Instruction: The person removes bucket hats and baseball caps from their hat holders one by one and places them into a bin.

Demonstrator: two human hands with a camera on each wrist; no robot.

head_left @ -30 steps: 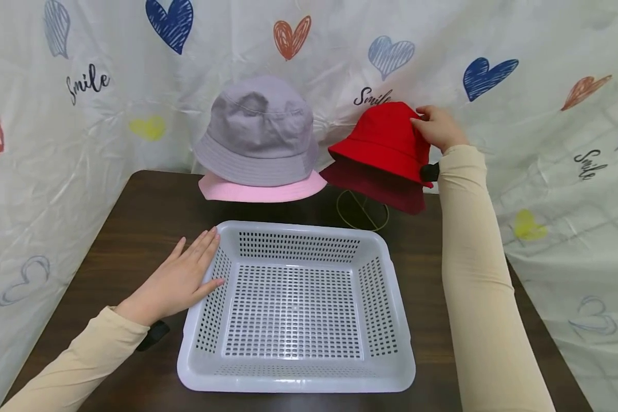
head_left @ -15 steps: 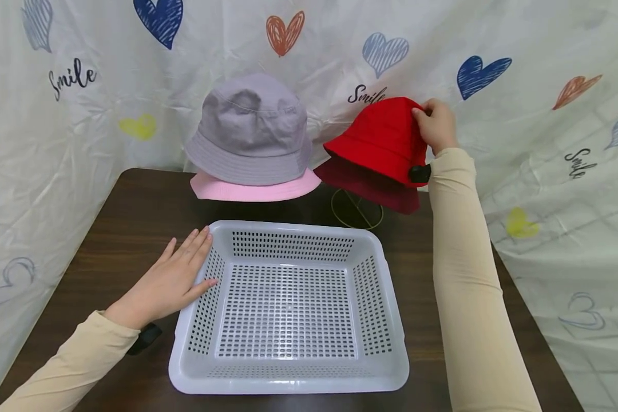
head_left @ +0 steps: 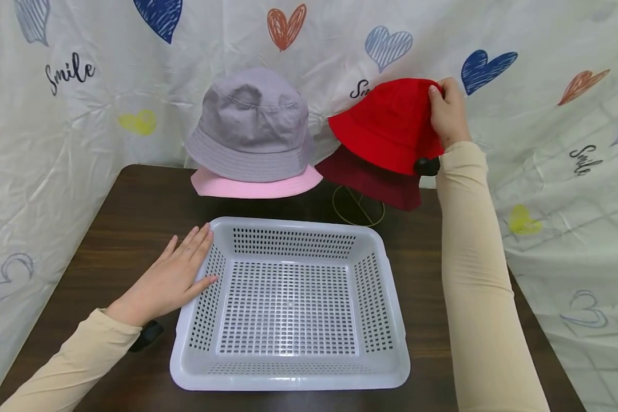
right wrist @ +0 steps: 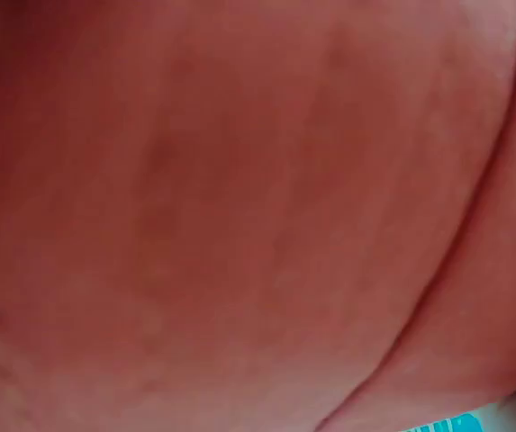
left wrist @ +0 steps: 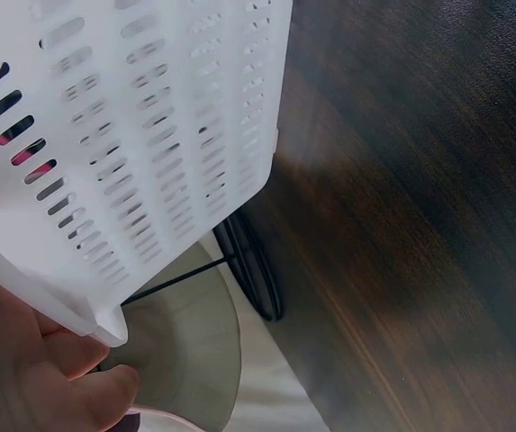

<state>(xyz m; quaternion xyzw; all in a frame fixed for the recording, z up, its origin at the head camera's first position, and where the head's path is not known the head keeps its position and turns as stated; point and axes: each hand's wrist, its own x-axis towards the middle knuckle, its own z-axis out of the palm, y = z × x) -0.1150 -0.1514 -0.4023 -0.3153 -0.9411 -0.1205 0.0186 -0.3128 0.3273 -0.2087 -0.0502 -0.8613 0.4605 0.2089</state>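
My right hand (head_left: 449, 113) pinches the crown of a bright red bucket hat (head_left: 386, 123) at its right side. The red hat is tilted above a dark red bucket hat (head_left: 378, 177), overlapping it in the head view. Blurred reddish fabric (right wrist: 239, 198) fills nearly all of the right wrist view. My left hand (head_left: 167, 277) rests with its fingers extended on the left rim of a white perforated plastic basket (head_left: 288, 382). In the left wrist view, fingers (left wrist: 104, 396) touch the rim of the basket (left wrist: 176, 117).
Behind the basket, a grey-lilac bucket hat (head_left: 254, 129) sits over a pink bucket hat (head_left: 257, 187). A thin wire ring (head_left: 347, 220) stands below the dark red hat on the dark wooden table (head_left: 424, 297). A printed curtain (head_left: 546, 143) hangs behind.
My right hand has tightened its hold on the red hat and raised it, exposing more of the dark red hat below. My left hand and the basket keep their places.
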